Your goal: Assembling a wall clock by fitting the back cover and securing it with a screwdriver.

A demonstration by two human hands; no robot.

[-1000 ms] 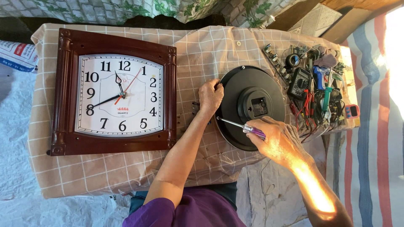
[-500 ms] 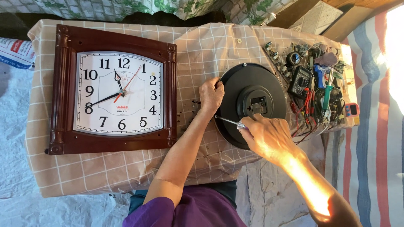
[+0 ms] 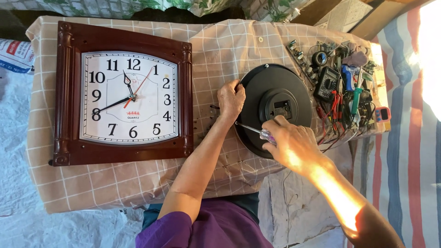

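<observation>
The round black clock (image 3: 275,110), lying face down, sits right of the middle of the checked cloth (image 3: 220,50), between the square wooden wall clock (image 3: 121,94) on the left and the heap of tools and electronic parts (image 3: 342,87) at the far right.

The square wooden wall clock lies face up and well apart from the work, so it is in little danger.

The left hand (image 3: 231,98) is closed on the left rim of the black clock, pinning it to the cloth. If that hold loosens, the disc could turn or slide on the soft fabric.

The right hand (image 3: 290,140) is wrapped around the handle of a screwdriver (image 3: 252,129), whose shaft points left to the near-left edge of the clock back, just below the left hand. A slip of the tip could jab those fingers or gouge the plastic; whether it sits in a screw head cannot be made out.

A freed screw might well vanish into the cloth's folds or the clutter on the right.
</observation>
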